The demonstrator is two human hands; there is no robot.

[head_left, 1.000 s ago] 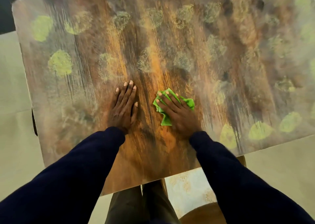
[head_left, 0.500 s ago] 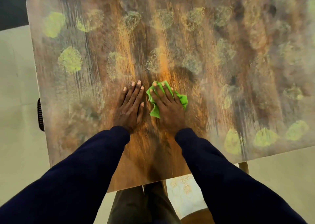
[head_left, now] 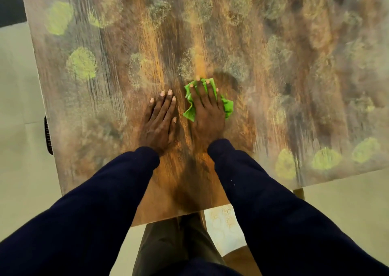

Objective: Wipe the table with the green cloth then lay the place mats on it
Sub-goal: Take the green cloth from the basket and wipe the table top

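Hands flat on a mottled brown desk [head_left: 88, 111], a person in dark sleeves [head_left: 105, 202] bent over the wiping job. The right hand [head_left: 207, 116] lay with fingers straight and spread, pressing the crumpled green cloth [head_left: 189, 110] against the top near the desk's middle, pinning rather than gripping it. The left hand [head_left: 160, 122] rested palm-down just beside it, fingers straight, holding nothing. Because the cloth was bunched small and only pressed, a quick stroke looked likely to slide the hand off it or leave strips unwiped. The leaning left palm risked smudging cleaned surface. No place mats could be made out on the desk.
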